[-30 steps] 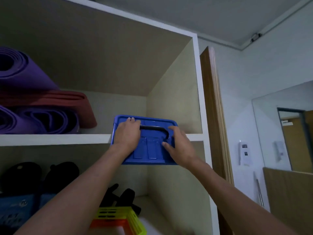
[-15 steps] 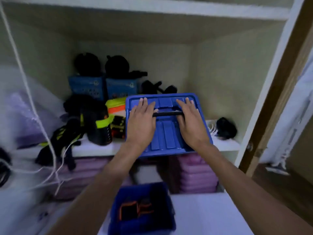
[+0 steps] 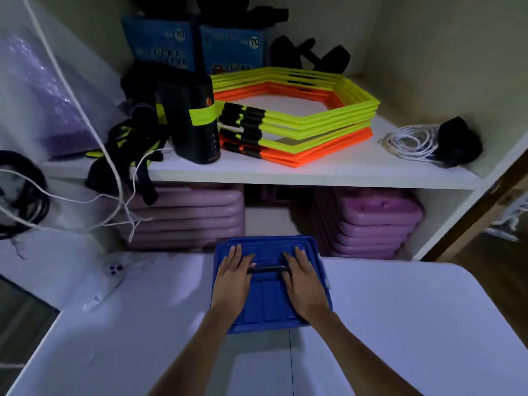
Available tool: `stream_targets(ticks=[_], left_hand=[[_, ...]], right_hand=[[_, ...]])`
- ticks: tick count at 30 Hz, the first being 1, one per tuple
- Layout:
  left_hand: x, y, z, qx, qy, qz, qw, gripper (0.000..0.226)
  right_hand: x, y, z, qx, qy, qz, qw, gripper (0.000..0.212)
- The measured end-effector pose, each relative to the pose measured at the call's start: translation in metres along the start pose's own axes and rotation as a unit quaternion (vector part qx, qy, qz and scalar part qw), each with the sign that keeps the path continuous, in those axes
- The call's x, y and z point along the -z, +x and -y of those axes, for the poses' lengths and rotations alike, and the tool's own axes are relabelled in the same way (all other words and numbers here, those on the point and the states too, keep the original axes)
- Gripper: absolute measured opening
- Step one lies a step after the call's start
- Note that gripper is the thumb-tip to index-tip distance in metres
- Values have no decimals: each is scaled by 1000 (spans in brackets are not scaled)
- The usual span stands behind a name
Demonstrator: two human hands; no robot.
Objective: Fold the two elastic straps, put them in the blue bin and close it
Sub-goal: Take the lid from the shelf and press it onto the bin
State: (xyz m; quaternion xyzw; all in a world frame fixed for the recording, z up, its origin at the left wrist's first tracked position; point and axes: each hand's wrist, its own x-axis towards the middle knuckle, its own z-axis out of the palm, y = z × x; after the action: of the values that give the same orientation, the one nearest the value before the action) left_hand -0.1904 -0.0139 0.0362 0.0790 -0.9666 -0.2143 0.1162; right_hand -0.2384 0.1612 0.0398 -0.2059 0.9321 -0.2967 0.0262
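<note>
While both palms lie flat on the blue lid, the bin under it is almost wholly hidden; only the lid's blue top and rim show, sitting on the white table directly in front of the person. The left hand rests on the lid's left half, the right hand on its right half, fingers straight and pointing away toward the shelves, neither curled round anything. Between them runs the black handle, lying crosswise, its ends just at the inner edges of the hands. The lid's long axis runs away from the person, so the hands sit side by side across its short width, each about equally near its own edge. I would judge the closing step is in hand: an even downward press from both palms is what would seat it, and a lopsided push could leave one side unlatched. The straps are not visible; presumably they are inside. Above, the shelf holds stacked yellow and orange hexagon rings.
</note>
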Motion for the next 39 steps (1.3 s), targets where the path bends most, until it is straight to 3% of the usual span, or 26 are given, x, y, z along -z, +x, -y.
stream_targets(ticks=[7, 11, 17, 24, 30, 34, 39], left_hand=[[-7, 29, 11, -10, -1, 24, 1000, 49], [-10, 34, 9, -34, 4, -13, 999, 53], [-22, 43, -5, 7, -27, 10, 1000, 45], [-20, 28, 3, 4, -43, 14, 999, 75], [-21, 29, 6, 2, -8, -5, 1000, 58], [-25, 29, 13, 87, 73, -43, 993, 52], [-13, 29, 20, 152, 47, -23, 987, 83]], right_hand=[[-8, 27, -2, -16, -54, -14, 998, 58], [-5, 26, -3, 12, -64, -39, 997, 64], [4, 47, -26, 20, -60, 4, 998, 50], [-6, 33, -19, 18, -84, 14, 996, 68], [-5, 38, -16, 15, -204, -37, 978, 71], [-11, 35, -19, -3, -195, 27, 981, 67], [-19, 31, -22, 6, -219, 9, 976, 62]])
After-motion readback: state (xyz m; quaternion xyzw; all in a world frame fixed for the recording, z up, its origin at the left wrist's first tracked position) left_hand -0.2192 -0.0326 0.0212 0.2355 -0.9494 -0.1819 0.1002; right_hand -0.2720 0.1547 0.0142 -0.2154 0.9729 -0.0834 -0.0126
